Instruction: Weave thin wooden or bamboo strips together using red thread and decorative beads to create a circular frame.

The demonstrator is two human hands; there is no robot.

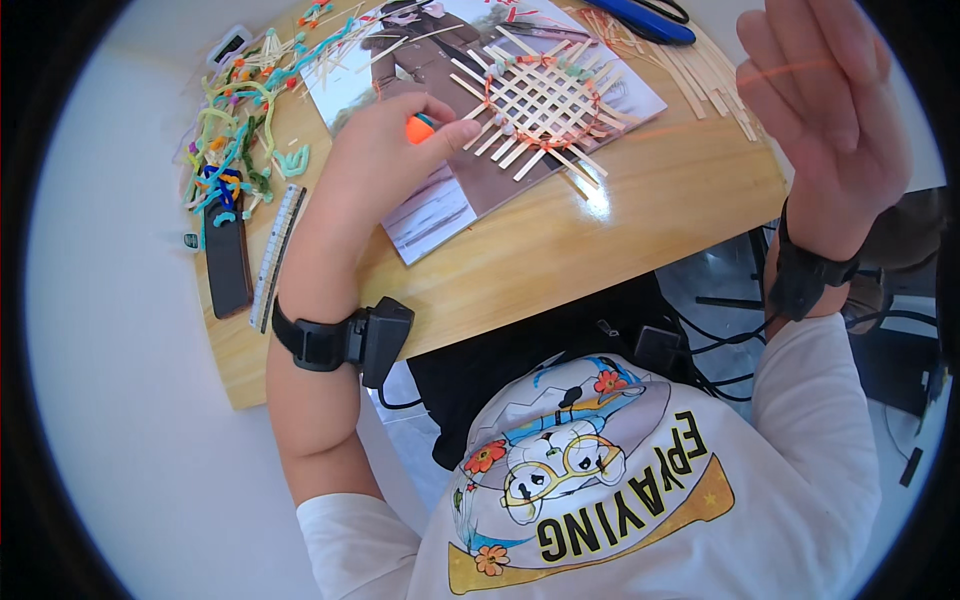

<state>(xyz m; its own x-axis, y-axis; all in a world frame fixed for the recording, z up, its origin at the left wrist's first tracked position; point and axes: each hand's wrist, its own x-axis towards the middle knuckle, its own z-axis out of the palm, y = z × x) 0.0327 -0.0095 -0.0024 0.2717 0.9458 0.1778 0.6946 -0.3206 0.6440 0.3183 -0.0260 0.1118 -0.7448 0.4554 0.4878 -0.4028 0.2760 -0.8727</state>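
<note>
On a magazine [440,206] rests a round lattice of woven pale wooden strips [545,100], its strip ends sticking out all round. Orange thread and small pale pieces ring its edge. My left hand [395,140] is closed at the lattice's left side, around a small round orange-and-teal thing [420,128] mostly hidden by my fingers. The thumb tip reaches the strip ends. My right hand [825,110] is raised at the upper right, away from the lattice, fingers close together and bent. A taut orange thread [790,72] crosses these fingers; its ends are hard to make out.
Left on the wooden table [640,235] lie a heap of coloured fuzzy craft stems [240,130], a dark phone [228,255] and a clear ruler [277,255]. Loose wooden strips [700,75] and a blue-and-black tool [648,20] lie at the far right. Cables hang beyond the near edge.
</note>
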